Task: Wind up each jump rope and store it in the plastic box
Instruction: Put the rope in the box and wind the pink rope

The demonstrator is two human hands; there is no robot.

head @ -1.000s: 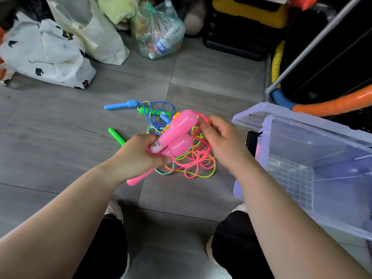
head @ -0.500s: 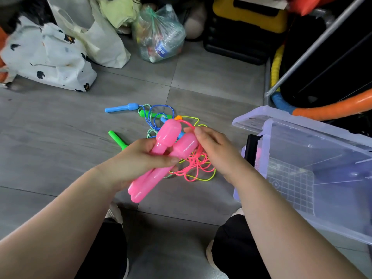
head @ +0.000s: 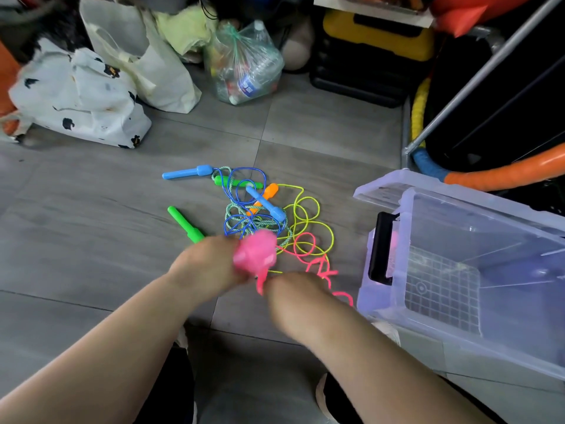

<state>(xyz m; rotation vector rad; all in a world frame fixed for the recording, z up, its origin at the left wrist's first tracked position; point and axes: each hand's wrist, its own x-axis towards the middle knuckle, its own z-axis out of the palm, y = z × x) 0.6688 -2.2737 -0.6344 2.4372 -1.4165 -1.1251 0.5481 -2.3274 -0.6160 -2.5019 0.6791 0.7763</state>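
winding of the pink rope (head: 324,272) is under way: left hand (head: 208,264) grips both pink handles (head: 253,254) near the middle, while right hand (head: 293,298) blurs at the cord, grip impossible to tell. other ropes (head: 253,218) lie tangled farther off. plastic box (head: 406,191), right, seems ropeless. no writing is legible.

White spotted bag (head: 82,99), clear plastic bag (head: 244,65), yellow-black case (head: 373,53) on floor.

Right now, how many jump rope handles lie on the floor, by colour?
Blue handles: 2
Green handles: 2
Orange handle: 1
Total: 5
The blurred pink handles, gripped in the left hand, are not counted.
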